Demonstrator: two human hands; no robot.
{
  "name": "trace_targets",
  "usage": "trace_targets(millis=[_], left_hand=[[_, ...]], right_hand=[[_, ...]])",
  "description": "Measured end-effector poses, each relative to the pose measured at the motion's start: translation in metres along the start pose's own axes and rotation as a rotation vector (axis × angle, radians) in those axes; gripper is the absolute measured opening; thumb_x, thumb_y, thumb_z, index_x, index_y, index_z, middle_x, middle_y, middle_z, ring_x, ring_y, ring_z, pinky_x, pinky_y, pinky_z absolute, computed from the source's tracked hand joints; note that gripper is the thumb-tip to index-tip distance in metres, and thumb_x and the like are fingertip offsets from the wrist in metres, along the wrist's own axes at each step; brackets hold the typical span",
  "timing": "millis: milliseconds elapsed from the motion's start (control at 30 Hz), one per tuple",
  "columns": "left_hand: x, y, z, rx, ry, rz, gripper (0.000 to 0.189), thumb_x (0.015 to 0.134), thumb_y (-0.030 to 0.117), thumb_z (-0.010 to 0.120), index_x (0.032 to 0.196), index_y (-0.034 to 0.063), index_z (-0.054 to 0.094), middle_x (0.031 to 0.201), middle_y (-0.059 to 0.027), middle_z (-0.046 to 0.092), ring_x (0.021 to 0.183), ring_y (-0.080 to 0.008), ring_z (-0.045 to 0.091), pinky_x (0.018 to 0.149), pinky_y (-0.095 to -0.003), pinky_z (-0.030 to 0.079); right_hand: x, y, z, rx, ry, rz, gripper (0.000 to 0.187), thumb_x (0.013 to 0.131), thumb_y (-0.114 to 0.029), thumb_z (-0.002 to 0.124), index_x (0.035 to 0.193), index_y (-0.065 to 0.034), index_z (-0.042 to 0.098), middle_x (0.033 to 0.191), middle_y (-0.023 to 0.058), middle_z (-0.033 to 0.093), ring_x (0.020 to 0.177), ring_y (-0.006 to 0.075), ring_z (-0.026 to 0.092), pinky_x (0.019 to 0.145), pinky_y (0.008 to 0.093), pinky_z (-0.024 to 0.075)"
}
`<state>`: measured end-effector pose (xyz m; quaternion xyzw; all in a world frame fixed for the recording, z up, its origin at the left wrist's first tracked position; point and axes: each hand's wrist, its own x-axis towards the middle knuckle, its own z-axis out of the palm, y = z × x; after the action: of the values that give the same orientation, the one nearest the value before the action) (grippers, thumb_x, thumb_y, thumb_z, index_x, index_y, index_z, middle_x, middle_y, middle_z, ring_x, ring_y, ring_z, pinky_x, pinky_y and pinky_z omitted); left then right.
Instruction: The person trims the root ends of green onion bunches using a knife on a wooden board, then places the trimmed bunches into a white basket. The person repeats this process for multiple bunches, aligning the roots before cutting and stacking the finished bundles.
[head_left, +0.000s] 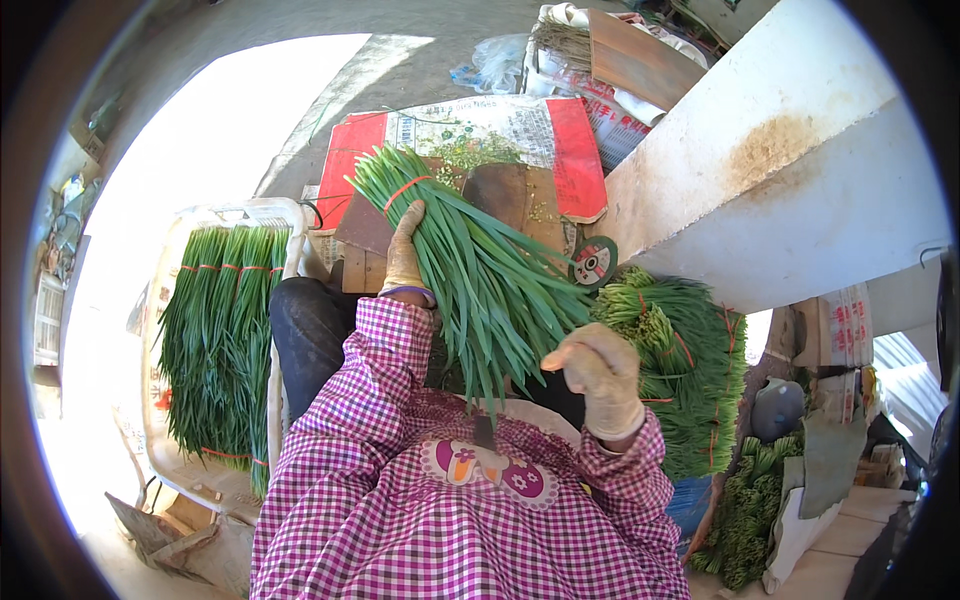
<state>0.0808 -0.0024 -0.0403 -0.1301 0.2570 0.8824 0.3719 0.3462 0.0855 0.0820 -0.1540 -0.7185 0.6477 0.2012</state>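
Note:
My left hand, in a worn cream glove, grips a bunch of green Chinese chives near its cut-stem end. A red band circles the bunch just beyond my thumb. The long leaves fan down and right across my lap. Beside the leaf tips is my right hand, also gloved, with its fingers curled and a bare fingertip showing. Whether it pinches anything is hidden. Underneath the bunch lie wooden boards scattered with small plant scraps.
At left, a white plastic crate holds several banded chive bunches. More banded bunches are piled at right, by a white pillar. A cutting disc stands near the boards. Green stalk bundles lie lower right.

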Motion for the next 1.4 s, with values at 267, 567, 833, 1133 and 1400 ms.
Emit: trace_targets(millis=[267, 567, 833, 1133, 1400], left_hand=[[0.002, -0.001, -0.009, -0.023, 0.046, -0.028, 0.041, 0.091, 0.036, 0.072, 0.117, 0.0041, 0.066, 0.107, -0.0113, 0.073, 0.087, -0.0297, 0.072, 0.077, -0.0453, 0.063], [-0.005, -0.009, 0.001, 0.042, 0.052, -0.008, 0.046, 0.090, 0.033, 0.073, 0.123, 0.0027, 0.064, 0.109, -0.0132, 0.072, 0.089, -0.0298, 0.072, 0.078, -0.0446, 0.063], [-0.003, -0.012, 0.004, 0.047, 0.048, -0.011, 0.042, 0.090, 0.029, 0.074, 0.121, 0.0017, 0.064, 0.107, -0.0133, 0.072, 0.085, -0.0294, 0.072, 0.076, -0.0442, 0.063], [0.000, -0.014, 0.012, 0.034, 0.053, -0.068, 0.036, 0.092, 0.033, 0.070, 0.115, 0.0063, 0.068, 0.103, -0.0113, 0.074, 0.081, -0.0291, 0.073, 0.075, -0.0439, 0.063], [0.007, -0.016, 0.012, 0.021, 0.076, -0.067, 0.040, 0.091, 0.034, 0.071, 0.117, 0.0047, 0.067, 0.106, -0.0117, 0.073, 0.084, -0.0289, 0.073, 0.076, -0.0443, 0.063]], right_hand=[[0.002, -0.018, -0.020, -0.245, 0.068, -0.180, 0.008, 0.096, -0.004, 0.061, 0.098, -0.0012, 0.069, 0.092, 0.0068, 0.072, 0.067, 0.0074, 0.058, 0.058, 0.0221, 0.0469], [0.028, 0.027, 0.011, -1.157, 0.000, -0.112, 0.027, 0.090, -0.034, 0.067, 0.097, -0.0080, 0.064, 0.087, 0.0133, 0.070, 0.079, 0.0334, 0.069, 0.067, 0.0446, 0.0531], [0.041, 0.029, 0.014, -1.015, 0.000, -0.252, 0.021, 0.096, -0.019, 0.058, 0.082, -0.0049, 0.064, 0.069, 0.0120, 0.061, 0.062, 0.0250, 0.063, 0.056, 0.0389, 0.0484], [-0.007, 0.000, -0.004, 0.130, -0.027, 0.043, 0.023, 0.100, -0.020, 0.060, 0.086, -0.0010, 0.059, 0.068, 0.0069, 0.067, 0.052, 0.0068, 0.046, 0.047, 0.0231, 0.0325], [-0.040, -0.004, 0.024, 0.211, -1.124, 0.090, 0.025, 0.097, -0.014, 0.062, 0.075, -0.0015, 0.062, 0.067, 0.0061, 0.063, 0.058, 0.0147, 0.057, 0.055, 0.0308, 0.0469]])
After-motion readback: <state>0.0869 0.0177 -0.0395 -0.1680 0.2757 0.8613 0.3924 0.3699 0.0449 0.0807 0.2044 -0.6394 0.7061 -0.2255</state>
